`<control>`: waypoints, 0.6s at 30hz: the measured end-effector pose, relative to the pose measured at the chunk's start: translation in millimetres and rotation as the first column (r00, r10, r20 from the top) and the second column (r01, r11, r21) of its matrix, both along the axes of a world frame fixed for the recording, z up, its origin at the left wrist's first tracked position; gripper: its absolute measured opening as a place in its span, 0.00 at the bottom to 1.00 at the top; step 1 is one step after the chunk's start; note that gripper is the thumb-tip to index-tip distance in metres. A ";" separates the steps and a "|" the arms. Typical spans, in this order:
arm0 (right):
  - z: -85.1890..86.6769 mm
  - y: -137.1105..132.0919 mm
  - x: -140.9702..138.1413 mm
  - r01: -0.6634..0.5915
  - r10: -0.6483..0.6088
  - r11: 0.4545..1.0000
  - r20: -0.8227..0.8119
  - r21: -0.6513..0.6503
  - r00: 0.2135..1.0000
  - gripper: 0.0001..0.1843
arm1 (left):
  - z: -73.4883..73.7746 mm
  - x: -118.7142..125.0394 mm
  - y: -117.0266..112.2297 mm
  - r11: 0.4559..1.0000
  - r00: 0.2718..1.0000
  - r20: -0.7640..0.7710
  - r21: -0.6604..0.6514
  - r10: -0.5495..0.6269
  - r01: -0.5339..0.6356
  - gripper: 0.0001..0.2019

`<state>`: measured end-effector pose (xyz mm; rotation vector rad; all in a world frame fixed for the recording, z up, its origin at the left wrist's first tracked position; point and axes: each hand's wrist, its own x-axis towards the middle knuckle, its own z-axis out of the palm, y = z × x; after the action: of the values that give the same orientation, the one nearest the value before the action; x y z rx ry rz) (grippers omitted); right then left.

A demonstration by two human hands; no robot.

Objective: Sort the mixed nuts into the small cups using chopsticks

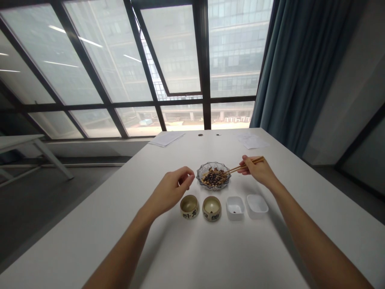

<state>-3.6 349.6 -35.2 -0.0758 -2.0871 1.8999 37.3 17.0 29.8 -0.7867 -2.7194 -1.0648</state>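
A clear glass bowl point(199, 181) with a scalloped rim holds a mix of dark and yellowish beans or seeds point(214, 177). My right hand point(255, 168) grips a pair of wooden chopsticks point(237, 168), whose tips reach into the mix at the bowl's right side. Just left of the bowl's rim, my left hand point(174, 184) is curled with thumb and fingers drawn together, and nothing shows in it. Nearer to me stand two small ceramic cups with dark characters, the left cup point(189, 215) and the right cup point(211, 217). A small dark piece lies in the right one.
Right of the cups are two white plastic containers, one point(235, 216) with a dark speck inside and another point(257, 214) beside it. Papers lie on the white table point(192, 253) at far left point(166, 139) and far right point(253, 141). Windows and a blue curtain point(282, 80) stand behind.
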 end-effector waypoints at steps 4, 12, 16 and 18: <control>-3.9 -1.5 -1.4 -0.007 0.007 1.000 0.005 0.001 1.000 0.23 | -0.4 3.1 7.0 0.996 0.994 0.097 0.074 -0.053 0.046 0.15; -9.3 -7.2 -3.2 0.029 -0.029 1.000 -0.003 -0.011 1.000 0.24 | 5.9 17.7 13.9 0.975 0.965 0.157 -0.051 -0.208 0.218 0.16; -9.4 -10.3 -3.0 0.079 -0.079 0.997 -0.019 -0.007 0.997 0.24 | 11.7 30.5 15.4 0.916 0.927 0.163 -0.173 -0.336 0.363 0.13; -11.1 -11.3 -3.8 0.114 -0.115 0.993 -0.047 -0.018 0.992 0.25 | 13.7 36.9 16.8 0.883 0.909 0.140 -0.218 -0.393 0.416 0.12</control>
<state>-7.4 338.4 -46.2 -0.1494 -1.9927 1.8326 74.2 33.8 43.5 -1.4336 -2.8723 -0.8503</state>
